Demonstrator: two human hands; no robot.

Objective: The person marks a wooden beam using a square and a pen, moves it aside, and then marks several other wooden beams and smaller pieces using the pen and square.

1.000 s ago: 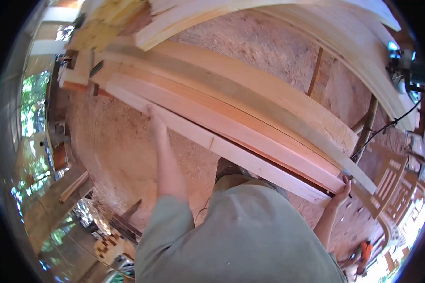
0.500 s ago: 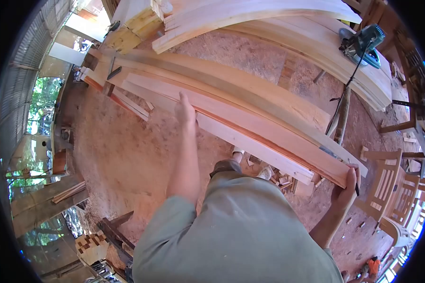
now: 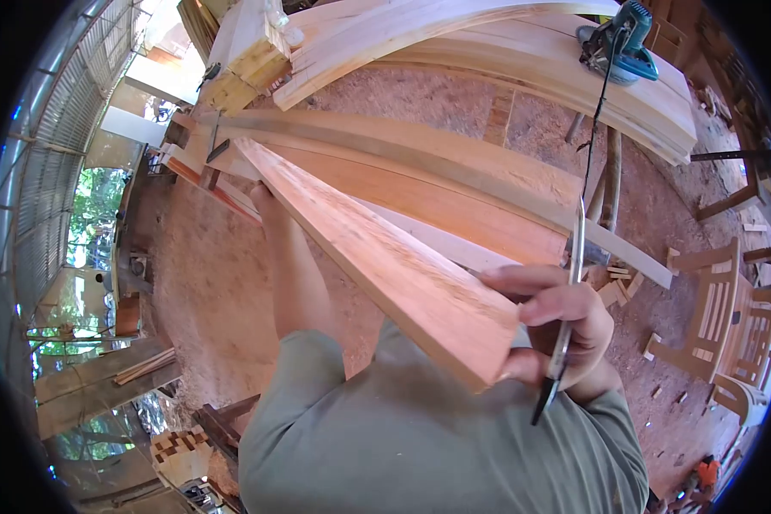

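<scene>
A long reddish wooden plank is lifted off the stack and slants from the upper left down to my chest. My right hand grips its near end and also holds a thin dark pen-like tool between the fingers. My left hand reaches under the plank farther up, mostly hidden by it, supporting its left edge. Beneath the plank lie more long boards on the sawdust floor.
A teal circular saw rests on a pile of curved pale planks at the top right, its cord trailing down. Wooden chairs stand at the right. Offcuts litter the sawdust floor. A corrugated wall is at the left.
The reddish plank was lying on the stack; it has been raised, its near end brought up to my chest. My right hand moved from the board's end on the stack upward.
</scene>
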